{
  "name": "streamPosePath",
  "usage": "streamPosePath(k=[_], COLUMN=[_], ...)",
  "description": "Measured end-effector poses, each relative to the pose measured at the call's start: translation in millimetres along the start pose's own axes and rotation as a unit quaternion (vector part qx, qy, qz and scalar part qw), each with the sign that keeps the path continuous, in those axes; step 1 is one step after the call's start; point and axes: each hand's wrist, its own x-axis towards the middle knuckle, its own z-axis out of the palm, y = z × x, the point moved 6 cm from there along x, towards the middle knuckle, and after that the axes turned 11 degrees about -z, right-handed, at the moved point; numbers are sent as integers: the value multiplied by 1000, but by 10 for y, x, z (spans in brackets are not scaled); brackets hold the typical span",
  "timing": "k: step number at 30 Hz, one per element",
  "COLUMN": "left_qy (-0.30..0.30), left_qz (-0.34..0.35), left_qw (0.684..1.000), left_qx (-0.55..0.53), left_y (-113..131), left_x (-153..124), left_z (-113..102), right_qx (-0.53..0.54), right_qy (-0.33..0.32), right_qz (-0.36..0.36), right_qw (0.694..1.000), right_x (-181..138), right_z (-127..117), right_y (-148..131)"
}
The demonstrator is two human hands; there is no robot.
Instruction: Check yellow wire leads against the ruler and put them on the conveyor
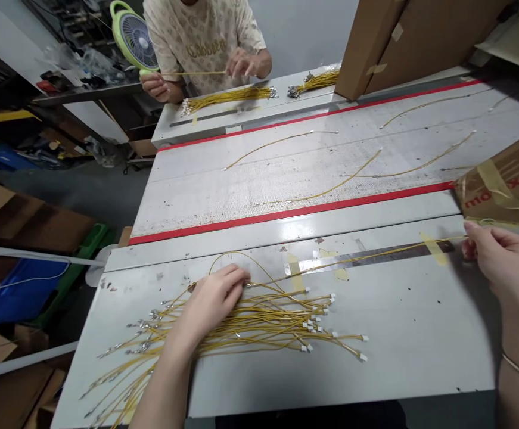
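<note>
A single yellow wire (pixel 375 255) stretches across the near worktop between my hands. My right hand (pixel 500 253), at the right edge, is closed in a pinch on one end of it. My left hand (pixel 217 296) has its fingers curled together at the other end, where a small metal terminal shows by the fingertips. Below that wire lies a metal strip (pixel 402 253) taped to the worktop. Under and beside my left hand spreads a loose bundle of yellow wires (pixel 263 325), with white connectors at the right ends and metal terminals at the left.
A conveyor belt (pixel 187 196) with red edges carries several single wires. Beyond it, a co-worker's hands (pixel 244 62) hold a wire above more wire bundles (pixel 227 98). Cardboard boxes (pixel 504 179) stand at the right. A green fan (pixel 136 39) is at the far left.
</note>
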Motion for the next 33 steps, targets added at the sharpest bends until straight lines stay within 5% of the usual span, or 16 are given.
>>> streamPosePath(k=[4, 16, 25, 33], left_qy=[57, 54, 255, 161], left_qz=[2, 86, 127, 150], left_qw=[998, 995, 957, 969], left_qx=[-6, 15, 49, 111], left_y=[-18, 202, 319, 595], left_x=[8, 20, -67, -93], left_z=[-54, 168, 49, 548], right_qx=[-20, -41, -34, -20], right_qy=[-34, -48, -61, -76], right_qz=[-39, -55, -65, -90], right_qw=[998, 997, 995, 993], right_x=[-11, 5, -58, -21], right_z=[45, 70, 63, 100], right_y=[6, 69, -45, 13])
